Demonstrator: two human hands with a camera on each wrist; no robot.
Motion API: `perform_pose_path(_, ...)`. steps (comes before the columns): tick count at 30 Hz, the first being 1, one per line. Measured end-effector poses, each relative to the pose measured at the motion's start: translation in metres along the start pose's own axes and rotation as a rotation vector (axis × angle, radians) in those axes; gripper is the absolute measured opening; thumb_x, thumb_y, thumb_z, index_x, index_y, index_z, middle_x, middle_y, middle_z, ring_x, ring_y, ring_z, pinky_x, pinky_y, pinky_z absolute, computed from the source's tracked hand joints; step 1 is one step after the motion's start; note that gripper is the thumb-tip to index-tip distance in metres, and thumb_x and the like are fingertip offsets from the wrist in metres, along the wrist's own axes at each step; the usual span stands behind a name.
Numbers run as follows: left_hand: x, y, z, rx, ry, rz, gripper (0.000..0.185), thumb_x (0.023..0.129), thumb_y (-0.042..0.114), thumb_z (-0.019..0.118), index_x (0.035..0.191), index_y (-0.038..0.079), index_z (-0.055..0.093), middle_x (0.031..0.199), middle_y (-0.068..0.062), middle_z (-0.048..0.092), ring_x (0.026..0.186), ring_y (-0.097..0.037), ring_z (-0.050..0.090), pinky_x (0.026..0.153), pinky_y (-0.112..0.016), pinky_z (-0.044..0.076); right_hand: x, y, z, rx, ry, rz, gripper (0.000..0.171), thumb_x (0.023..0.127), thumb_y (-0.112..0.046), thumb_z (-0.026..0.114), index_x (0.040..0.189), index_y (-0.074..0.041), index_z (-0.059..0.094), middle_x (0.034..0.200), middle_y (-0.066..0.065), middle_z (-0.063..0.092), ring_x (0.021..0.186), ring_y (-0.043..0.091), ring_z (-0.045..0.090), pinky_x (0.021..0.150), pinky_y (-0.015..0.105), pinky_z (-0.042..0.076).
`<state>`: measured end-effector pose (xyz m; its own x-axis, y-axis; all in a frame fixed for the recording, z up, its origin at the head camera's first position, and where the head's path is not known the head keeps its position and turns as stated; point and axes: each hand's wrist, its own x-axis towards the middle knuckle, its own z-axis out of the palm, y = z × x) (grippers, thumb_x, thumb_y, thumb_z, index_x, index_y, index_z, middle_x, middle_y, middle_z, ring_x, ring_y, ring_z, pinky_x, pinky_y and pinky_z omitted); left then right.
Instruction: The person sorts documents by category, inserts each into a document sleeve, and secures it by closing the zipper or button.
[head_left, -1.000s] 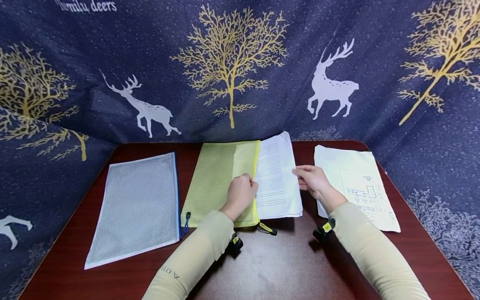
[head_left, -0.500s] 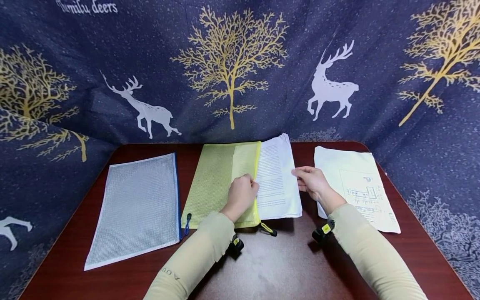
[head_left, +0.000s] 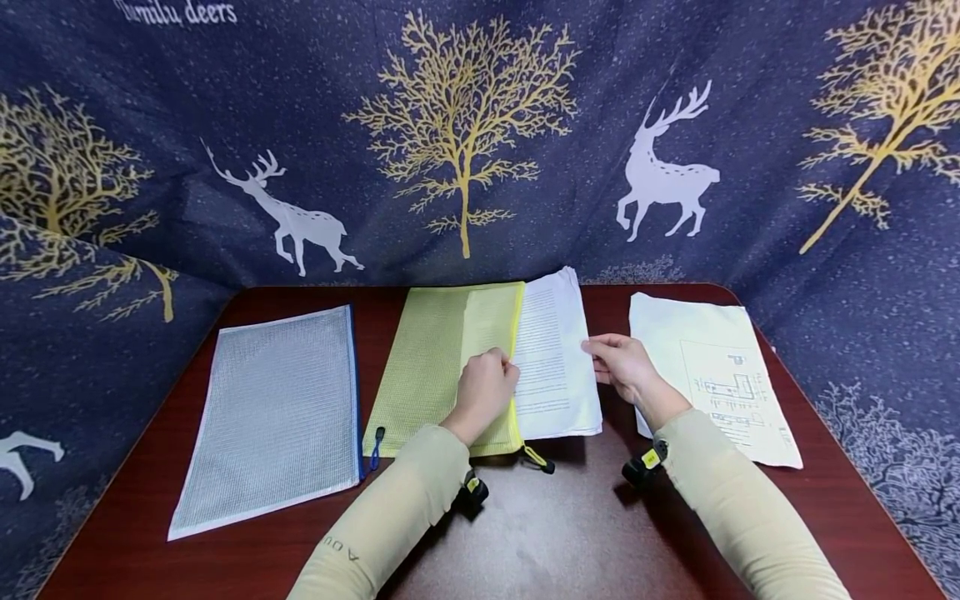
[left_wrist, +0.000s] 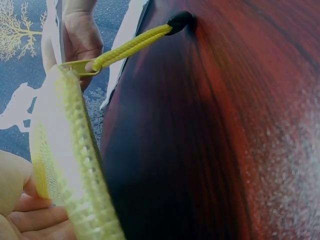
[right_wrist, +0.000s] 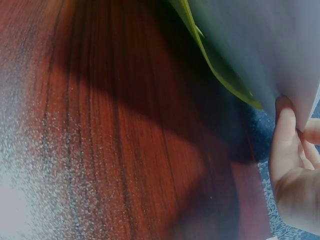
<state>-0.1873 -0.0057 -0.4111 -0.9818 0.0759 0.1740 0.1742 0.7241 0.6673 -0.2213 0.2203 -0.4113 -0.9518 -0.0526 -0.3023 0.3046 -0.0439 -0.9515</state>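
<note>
Left hand (head_left: 486, 390): pinching the right edge of the yellow mesh pouch (head_left: 427, 350); fingertips clearer in the left wrist view.
Right hand (head_left: 624, 362): pinching the right edge of the paper stack (head_left: 546, 367).
Paper stack: far centre, left part within the pouch, right part protruding.
Right wrist view only: yellow rim (right_wrist: 216, 76) curving beneath raised sheets.
Left: blue-edged mesh pouch (head_left: 270, 417).
Right: drawing sheet (head_left: 716, 375), left edge partly behind right hand.
In the way: left sleeve (head_left: 393, 508), across the yellow mesh pouch's near edge.
</note>
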Motion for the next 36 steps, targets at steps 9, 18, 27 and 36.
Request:
perform_pose_path(9, -0.0008, 0.0020, -0.0003, 0.006, 0.006, 0.009, 0.010, 0.084, 0.008, 0.056, 0.082, 0.003, 0.065, 0.068, -0.004, 0.062, 0.053, -0.012, 0.048, 0.047, -0.021, 0.040, -0.0007, 0.0007, 0.0014, -0.004, -0.002, -0.006, 0.007, 0.092, -0.009, 0.057, 0.097, -0.004, 0.056, 0.066, -0.005, 0.067, 0.058, 0.005, 0.064, 0.056, 0.022, 0.055)
perform_pose_path(18, -0.0012, 0.0044, -0.0002, 0.004, -0.001, 0.014, 0.010, 0.085, 0.008, 0.055, 0.078, 0.005, 0.062, 0.065, -0.003, 0.059, 0.051, -0.010, 0.046, 0.046, -0.020, 0.038, 0.0000, 0.0009, 0.0032, 0.008, -0.002, 0.003, 0.013, 0.093, -0.009, 0.055, 0.103, 0.000, 0.053, 0.067, -0.006, 0.067, 0.058, 0.005, 0.064, 0.056, 0.022, 0.055)
perform_pose_path(27, -0.0010, 0.0055, 0.0010, 0.015, -0.001, 0.014, 0.011, 0.086, 0.009, 0.055, 0.076, 0.006, 0.061, 0.063, -0.002, 0.056, 0.050, -0.011, 0.044, 0.045, -0.020, 0.036, 0.0017, 0.0025, 0.0057, -0.005, 0.008, 0.009, 0.015, 0.093, -0.009, 0.056, 0.104, 0.000, 0.053, 0.067, -0.006, 0.066, 0.058, 0.006, 0.064, 0.056, 0.022, 0.055)
perform_pose_path(36, -0.0012, 0.0056, 0.0010, 0.022, 0.008, 0.022, 0.011, 0.085, 0.008, 0.054, 0.079, 0.005, 0.062, 0.064, -0.003, 0.058, 0.050, -0.010, 0.044, 0.045, -0.021, 0.036, 0.0020, 0.0039, 0.0079, 0.010, -0.005, -0.007, 0.009, 0.093, -0.008, 0.056, 0.099, -0.002, 0.055, 0.067, -0.006, 0.067, 0.058, 0.006, 0.065, 0.056, 0.022, 0.055)
